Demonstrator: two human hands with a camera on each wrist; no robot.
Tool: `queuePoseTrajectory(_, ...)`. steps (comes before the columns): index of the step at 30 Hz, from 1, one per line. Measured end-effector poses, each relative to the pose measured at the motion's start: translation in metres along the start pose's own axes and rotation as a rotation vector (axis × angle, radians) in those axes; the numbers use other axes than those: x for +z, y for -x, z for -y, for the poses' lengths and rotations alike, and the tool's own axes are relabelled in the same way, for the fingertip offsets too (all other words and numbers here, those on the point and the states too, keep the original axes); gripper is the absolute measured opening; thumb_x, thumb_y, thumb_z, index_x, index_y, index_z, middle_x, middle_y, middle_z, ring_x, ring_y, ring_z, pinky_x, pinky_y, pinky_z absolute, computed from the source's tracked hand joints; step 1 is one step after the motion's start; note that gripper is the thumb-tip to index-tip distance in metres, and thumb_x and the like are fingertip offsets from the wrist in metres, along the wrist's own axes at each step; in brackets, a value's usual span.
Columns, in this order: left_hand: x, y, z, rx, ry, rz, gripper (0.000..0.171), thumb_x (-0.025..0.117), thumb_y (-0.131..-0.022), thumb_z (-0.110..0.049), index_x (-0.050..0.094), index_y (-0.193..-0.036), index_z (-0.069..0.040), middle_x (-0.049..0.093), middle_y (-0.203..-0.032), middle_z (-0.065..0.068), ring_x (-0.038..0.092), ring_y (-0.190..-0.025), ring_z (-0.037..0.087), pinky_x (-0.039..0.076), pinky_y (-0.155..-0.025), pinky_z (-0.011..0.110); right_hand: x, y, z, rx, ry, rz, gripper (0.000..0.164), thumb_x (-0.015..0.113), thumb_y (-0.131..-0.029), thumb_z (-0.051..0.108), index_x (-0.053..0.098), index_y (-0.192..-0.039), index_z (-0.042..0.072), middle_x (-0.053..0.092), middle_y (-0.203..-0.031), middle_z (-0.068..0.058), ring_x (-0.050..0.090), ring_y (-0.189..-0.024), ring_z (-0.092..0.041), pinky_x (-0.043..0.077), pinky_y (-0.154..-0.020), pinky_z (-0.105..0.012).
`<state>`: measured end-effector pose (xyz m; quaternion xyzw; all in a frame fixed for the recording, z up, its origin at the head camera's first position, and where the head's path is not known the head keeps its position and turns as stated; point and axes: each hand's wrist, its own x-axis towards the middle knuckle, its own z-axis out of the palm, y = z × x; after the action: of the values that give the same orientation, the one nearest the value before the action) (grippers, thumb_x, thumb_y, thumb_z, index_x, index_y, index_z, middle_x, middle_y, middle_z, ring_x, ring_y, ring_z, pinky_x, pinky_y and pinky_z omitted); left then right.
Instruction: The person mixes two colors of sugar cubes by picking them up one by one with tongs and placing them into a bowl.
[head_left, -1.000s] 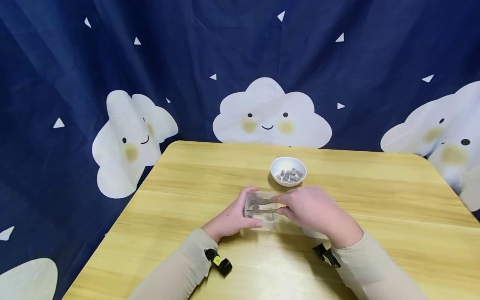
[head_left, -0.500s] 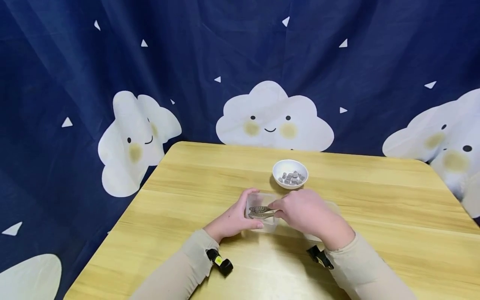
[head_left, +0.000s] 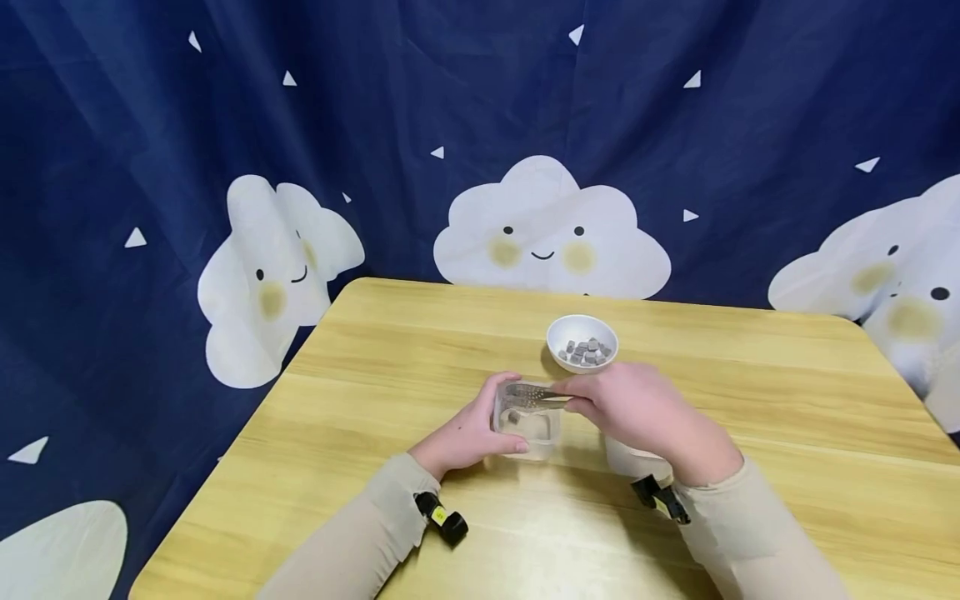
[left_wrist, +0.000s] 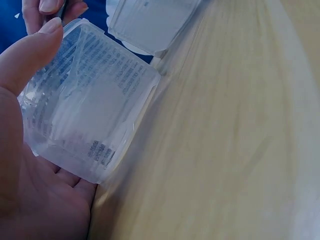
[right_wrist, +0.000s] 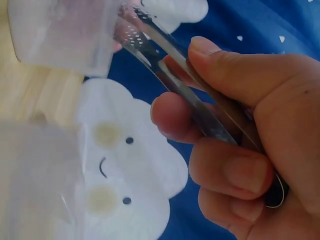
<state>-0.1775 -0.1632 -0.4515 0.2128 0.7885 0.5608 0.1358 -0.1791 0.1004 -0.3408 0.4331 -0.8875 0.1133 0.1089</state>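
Note:
My left hand (head_left: 468,429) grips a clear plastic box (head_left: 536,452) from its left side, with the thumb at the near side; in the left wrist view the box (left_wrist: 90,105) lies against the palm. One small grey cube (head_left: 513,417) shows inside it. My right hand (head_left: 637,408) holds metal tongs (head_left: 534,397), their perforated tips over the far part of the box. In the right wrist view, thumb and fingers wrap the tongs' arms (right_wrist: 200,110). Whether anything sits between the tips cannot be told.
Behind the box stands a white bowl (head_left: 557,335) with several grey cubes (head_left: 591,356). A second clear box (head_left: 633,462) lies partly hidden under my right hand. Wooden tabletop (head_left: 390,358) surrounds these, with a dark blue cloud-print curtain (head_left: 405,83) behind.
The tongs dipped toward the near part of the box, then rose to its far part as my right hand moved back and right. My left hand keeps its grip on the box.

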Motion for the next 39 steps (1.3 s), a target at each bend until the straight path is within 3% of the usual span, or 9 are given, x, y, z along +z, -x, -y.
queuePoseTrajectory(7, -0.001, -0.001, 0.000, -0.009, -0.029, -0.016, 0.100, 0.085, -0.081, -0.025, 0.020, -0.157, -0.025, 0.051, -0.145, 0.006, 0.051, -0.127, 0.022, 0.034, -0.111, 0.049, -0.013, 0.011, -0.022, 0.015, 0.004, -0.060, 0.026, 0.074, -0.093, 0.018, 0.076, -0.119, 0.019, 0.076, -0.100, 0.000, 0.073, -0.081, -0.021, 0.056, -0.067, -0.046)
queuePoseTrajectory(14, -0.002, 0.001, 0.001, -0.018, -0.024, -0.029, 0.099, 0.086, -0.080, -0.026, 0.022, -0.156, -0.024, 0.050, -0.141, 0.006, 0.053, -0.123, 0.021, 0.037, -0.108, 0.047, -0.017, 0.019, -0.043, 0.136, 0.009, -0.091, 0.031, 0.073, -0.094, 0.017, 0.074, -0.125, 0.019, 0.076, -0.106, -0.005, 0.073, -0.088, -0.029, 0.055, -0.070, -0.052)
queuePoseTrajectory(27, 0.000, 0.000, 0.000, -0.006, -0.017, -0.030, 0.100, 0.086, -0.081, -0.022, 0.021, -0.157, -0.020, 0.048, -0.143, 0.007, 0.051, -0.126, 0.022, 0.035, -0.110, 0.048, -0.007, 0.020, -0.058, 0.227, 0.006, -0.005, 0.033, 0.068, -0.098, 0.018, 0.069, -0.131, 0.017, 0.075, -0.110, -0.009, 0.071, -0.094, -0.036, 0.053, -0.076, -0.057)
queuePoseTrajectory(34, -0.001, -0.003, -0.001, -0.010, -0.019, -0.026, 0.097, 0.085, -0.082, -0.022, 0.023, -0.155, -0.027, 0.046, -0.145, 0.009, 0.049, -0.129, 0.023, 0.033, -0.111, 0.048, -0.009, 0.021, -0.058, 0.252, -0.001, 0.011, 0.033, 0.066, -0.099, 0.017, 0.068, -0.132, 0.015, 0.074, -0.111, -0.010, 0.070, -0.095, -0.038, 0.053, -0.077, -0.058)
queuePoseTrajectory(39, 0.000, -0.002, -0.001, -0.012, -0.034, -0.026, 0.099, 0.086, -0.081, -0.024, 0.021, -0.157, -0.021, 0.047, -0.144, 0.009, 0.050, -0.127, 0.023, 0.034, -0.110, 0.048, -0.008, 0.023, -0.059, 0.257, 0.000, 0.012, 0.032, 0.066, -0.099, 0.017, 0.068, -0.131, 0.015, 0.074, -0.110, -0.010, 0.070, -0.093, -0.037, 0.053, -0.077, -0.057)
